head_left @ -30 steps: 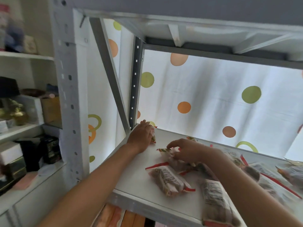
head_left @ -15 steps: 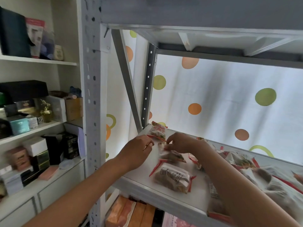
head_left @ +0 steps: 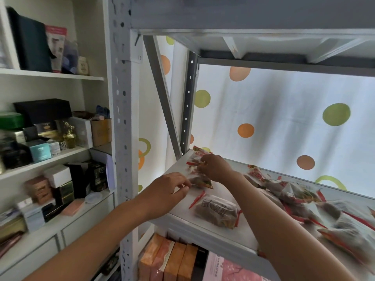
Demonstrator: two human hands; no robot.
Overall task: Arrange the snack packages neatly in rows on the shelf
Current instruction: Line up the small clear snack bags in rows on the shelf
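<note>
Carefully, our left hand [head_left: 165,192] and right hand [head_left: 215,167] pinch a crinkly clear red-trimmed snack packet [head_left: 199,181] near the white metal shelf [head_left: 178,171]'s left edge, where one slipped grip could knock it off.

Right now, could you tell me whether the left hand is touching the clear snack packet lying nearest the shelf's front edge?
Apart. The head view shows bare white shelf between the left hand and that clear snack packet.
</note>
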